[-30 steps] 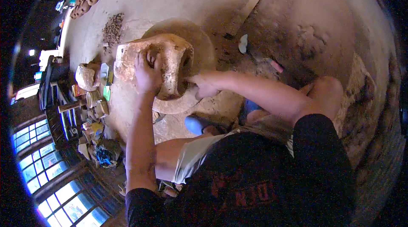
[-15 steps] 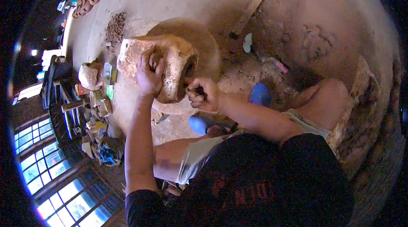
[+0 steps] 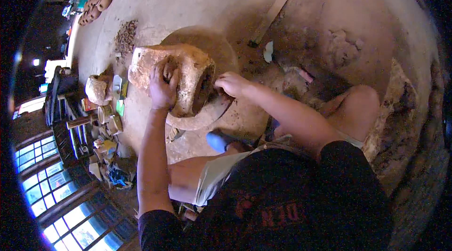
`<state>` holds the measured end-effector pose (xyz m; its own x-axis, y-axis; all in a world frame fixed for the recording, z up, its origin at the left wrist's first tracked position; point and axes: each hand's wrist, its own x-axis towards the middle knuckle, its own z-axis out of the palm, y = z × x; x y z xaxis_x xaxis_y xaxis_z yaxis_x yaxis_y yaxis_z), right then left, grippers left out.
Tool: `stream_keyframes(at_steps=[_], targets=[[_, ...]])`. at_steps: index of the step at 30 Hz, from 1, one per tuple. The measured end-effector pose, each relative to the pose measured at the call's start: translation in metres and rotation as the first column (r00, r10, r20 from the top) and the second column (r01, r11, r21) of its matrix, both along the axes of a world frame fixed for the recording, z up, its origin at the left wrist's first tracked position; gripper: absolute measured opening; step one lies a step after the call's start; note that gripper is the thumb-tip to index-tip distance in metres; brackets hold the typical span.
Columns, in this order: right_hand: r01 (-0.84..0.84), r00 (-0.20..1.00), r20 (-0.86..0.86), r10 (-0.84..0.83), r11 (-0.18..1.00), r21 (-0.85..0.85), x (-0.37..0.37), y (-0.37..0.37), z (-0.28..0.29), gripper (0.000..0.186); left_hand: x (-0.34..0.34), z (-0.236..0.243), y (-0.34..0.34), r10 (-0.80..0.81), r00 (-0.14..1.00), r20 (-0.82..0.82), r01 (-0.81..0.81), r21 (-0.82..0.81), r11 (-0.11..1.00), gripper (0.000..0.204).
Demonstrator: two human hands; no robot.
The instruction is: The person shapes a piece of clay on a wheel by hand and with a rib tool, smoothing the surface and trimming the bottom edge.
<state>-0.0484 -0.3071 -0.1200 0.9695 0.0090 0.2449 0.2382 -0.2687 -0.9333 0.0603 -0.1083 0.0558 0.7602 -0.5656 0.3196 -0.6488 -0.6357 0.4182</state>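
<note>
A hollow clay-like block (image 3: 189, 73) sits on a round slab (image 3: 227, 54) on the floor (image 3: 188, 4), open end facing R, as a person (image 3: 282, 190) reaches in w/ both bare arms. L grip (image 3: 163, 92) is on top, fingers bent & spread abt a dark hollow; how tightly it holds, can't tell. R grip (image 3: 233, 84) is narrow, fingers bunched just beside the open end; can't tell if they pinch anything. Block looks thick-walled, prob. heavy & stiff; surface appears rough & matte, so slipping seems unlikely. Rim looks uneven & is prob. the fragile bit, apt to chip under a hard pinch. Best hold, judging by shape: 2 hands, palms flat & low on the outer walls, wt. carried from below, not by rim or hollow alone.
</note>
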Motion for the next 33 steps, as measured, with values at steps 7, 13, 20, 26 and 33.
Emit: stream_keyframes(at_steps=[7,13,20,26,33], targets=[[0.051,0.707,-0.638,0.304,0.879,0.475,0.015,0.004,0.102,0.028,-0.005,0.010,0.028,0.046,0.999,0.029,-0.047,0.042,0.998,0.046],[0.022,0.998,0.059,-0.004,0.949,-0.316,0.031,-0.017,0.055,0.028,0.002,0.007,-0.007,0.035,0.999,0.004,-0.035,0.069,0.997,0.049],[0.030,0.991,-0.102,-0.084,0.894,-0.446,-0.002,0.018,0.165,0.026,0.001,0.010,0.002,0.160,0.976,0.146,-0.176,0.106,0.979,0.046],[-0.363,0.930,-0.091,0.357,0.847,-0.387,-0.042,0.034,0.111,0.027,0.006,0.008,-0.018,0.258,0.964,0.060,-0.263,0.096,0.960,0.046],[0.164,0.792,-0.609,0.026,0.953,0.254,0.019,-0.044,0.123,0.034,0.021,0.003,-0.024,0.337,0.936,0.097,-0.347,0.111,0.931,0.054]])
